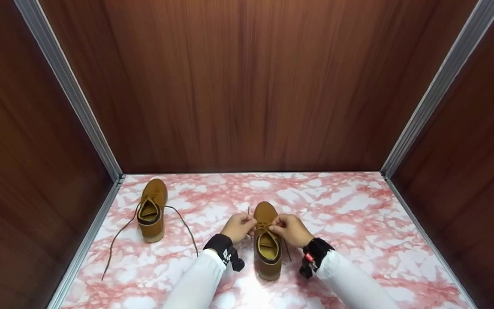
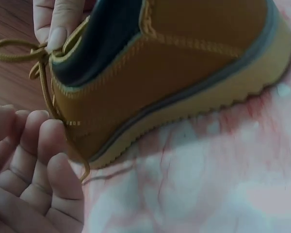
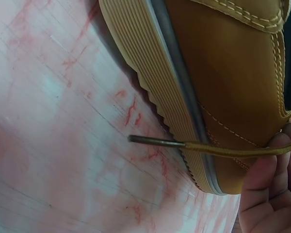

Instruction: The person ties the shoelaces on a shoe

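Observation:
A tan lace-up shoe [image 1: 268,270] stands upright, its toe facing the back wall. On its front, the brown shoelace [image 2: 47,92] forms a loop and a knot. At the shoe's left side my left hand [image 1: 239,227] has curled fingers and pinches a hanging strand, whose end shows below the fingertips. My right hand [image 1: 292,230] pinches the lace at the knot from the right, with one fingertip [image 2: 58,39] on it. Another strand crosses the right fingers, its hard tip [image 3: 155,141] sticking out past the sole. The right thumb's exact hold is hidden.
A matching tan shoe [image 1: 155,229] stands at the left, its loose laces [image 1: 187,227] spread to both sides. The tabletop [image 1: 350,206] has a pink and white marbled pattern. Brown wood-look panels [image 1: 247,86] with metal edging enclose the back and sides.

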The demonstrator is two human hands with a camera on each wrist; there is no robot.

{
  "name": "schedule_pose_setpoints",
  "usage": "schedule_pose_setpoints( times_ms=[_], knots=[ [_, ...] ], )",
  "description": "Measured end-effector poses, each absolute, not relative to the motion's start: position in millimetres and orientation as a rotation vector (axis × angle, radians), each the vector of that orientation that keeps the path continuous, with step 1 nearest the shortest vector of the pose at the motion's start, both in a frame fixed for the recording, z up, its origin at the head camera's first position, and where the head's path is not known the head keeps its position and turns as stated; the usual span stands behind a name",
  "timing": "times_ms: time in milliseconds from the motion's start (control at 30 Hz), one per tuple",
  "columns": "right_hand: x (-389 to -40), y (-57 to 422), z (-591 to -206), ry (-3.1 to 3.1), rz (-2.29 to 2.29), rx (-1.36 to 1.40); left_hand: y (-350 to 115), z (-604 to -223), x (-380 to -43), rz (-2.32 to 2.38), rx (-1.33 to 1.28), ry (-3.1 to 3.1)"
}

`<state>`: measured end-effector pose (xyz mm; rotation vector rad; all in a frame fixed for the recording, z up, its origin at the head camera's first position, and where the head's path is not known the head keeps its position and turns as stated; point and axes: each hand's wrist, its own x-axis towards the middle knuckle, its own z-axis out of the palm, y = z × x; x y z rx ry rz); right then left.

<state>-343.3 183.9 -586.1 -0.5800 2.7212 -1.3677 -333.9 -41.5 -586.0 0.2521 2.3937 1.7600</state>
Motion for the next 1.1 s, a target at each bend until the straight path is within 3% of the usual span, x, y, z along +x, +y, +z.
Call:
schedule_pose_setpoints(
  times_ms=[700,1100],
  knots=[
    [-342,189,-589,2.663,-1.427,-0.614,-23,-589,-332,1.660,0.397,2.573],
    [-338,208,-585,2.579,-1.497,-0.536,-13,-592,-324,1.456,0.609,2.911]
  ],
)
